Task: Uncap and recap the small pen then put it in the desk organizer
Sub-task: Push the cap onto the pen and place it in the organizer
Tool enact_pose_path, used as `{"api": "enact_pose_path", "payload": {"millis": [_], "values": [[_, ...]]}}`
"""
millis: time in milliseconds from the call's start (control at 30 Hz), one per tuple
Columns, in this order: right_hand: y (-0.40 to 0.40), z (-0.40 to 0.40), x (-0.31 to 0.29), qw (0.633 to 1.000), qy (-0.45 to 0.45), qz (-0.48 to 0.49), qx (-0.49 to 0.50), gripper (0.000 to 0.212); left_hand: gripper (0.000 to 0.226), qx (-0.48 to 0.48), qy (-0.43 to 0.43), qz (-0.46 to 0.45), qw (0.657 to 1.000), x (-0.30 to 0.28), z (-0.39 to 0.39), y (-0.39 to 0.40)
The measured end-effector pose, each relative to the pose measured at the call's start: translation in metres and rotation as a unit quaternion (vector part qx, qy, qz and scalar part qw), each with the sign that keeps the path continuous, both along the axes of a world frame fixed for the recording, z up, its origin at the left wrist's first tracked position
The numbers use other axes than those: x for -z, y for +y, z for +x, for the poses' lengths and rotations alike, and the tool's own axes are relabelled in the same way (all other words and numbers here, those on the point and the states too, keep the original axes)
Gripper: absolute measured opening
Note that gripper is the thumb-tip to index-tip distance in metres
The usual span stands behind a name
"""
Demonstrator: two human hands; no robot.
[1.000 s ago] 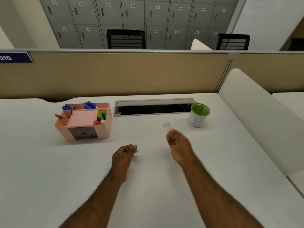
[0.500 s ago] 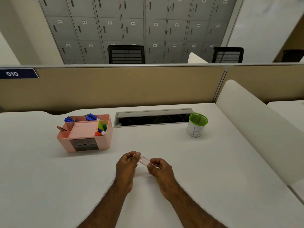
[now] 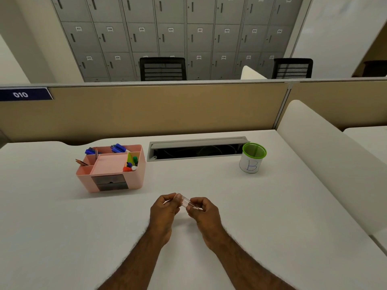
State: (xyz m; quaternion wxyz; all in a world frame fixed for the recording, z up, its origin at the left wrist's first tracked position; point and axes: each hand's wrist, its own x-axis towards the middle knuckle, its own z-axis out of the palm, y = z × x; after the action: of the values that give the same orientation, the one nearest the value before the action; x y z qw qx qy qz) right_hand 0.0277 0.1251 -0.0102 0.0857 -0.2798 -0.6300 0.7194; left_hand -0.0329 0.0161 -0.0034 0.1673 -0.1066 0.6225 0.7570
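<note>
The small pen is short and clear or whitish, held level just above the white desk between both hands. My left hand pinches its left end. My right hand pinches its right end with thumb and fingers. Whether the cap is on or off is too small to tell. The pink desk organizer stands to the upper left of my hands, with blue pens, pencils and coloured markers in its compartments and a dark drawer in front.
A white cup with a green rim, marked "B", stands at the right behind my hands. A grey cable slot lies open along the desk's back. A tan partition stands behind, and a white divider runs along the right side.
My hands were apart a second ago, the right one lifted with a blurred small piece. They have come together on the pen. In the last half second they barely moved.
</note>
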Motion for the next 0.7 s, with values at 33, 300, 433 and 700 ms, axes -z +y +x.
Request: {"api": "enact_pose_path", "payload": {"millis": [33,300,433,700], "values": [[-0.001,0.0,0.0,1.0,-0.004,0.018,0.0,0.019,0.016,0.005,-0.003,0.002,1.0,0.0,-0.001,-0.001],[-0.004,0.002,-0.002,0.98,0.013,0.198,-0.018,0.02,0.021,0.025,-0.02,0.008,0.999,0.001,-0.007,-0.01],[-0.006,0.001,-0.001,0.954,0.068,0.293,-0.01,0.02,0.022,0.033,-0.029,0.015,0.999,-0.004,-0.013,-0.013],[-0.008,-0.002,-0.005,0.966,0.045,0.252,-0.027,0.019,0.022,0.043,-0.032,0.073,0.996,-0.009,-0.01,-0.023]]}}
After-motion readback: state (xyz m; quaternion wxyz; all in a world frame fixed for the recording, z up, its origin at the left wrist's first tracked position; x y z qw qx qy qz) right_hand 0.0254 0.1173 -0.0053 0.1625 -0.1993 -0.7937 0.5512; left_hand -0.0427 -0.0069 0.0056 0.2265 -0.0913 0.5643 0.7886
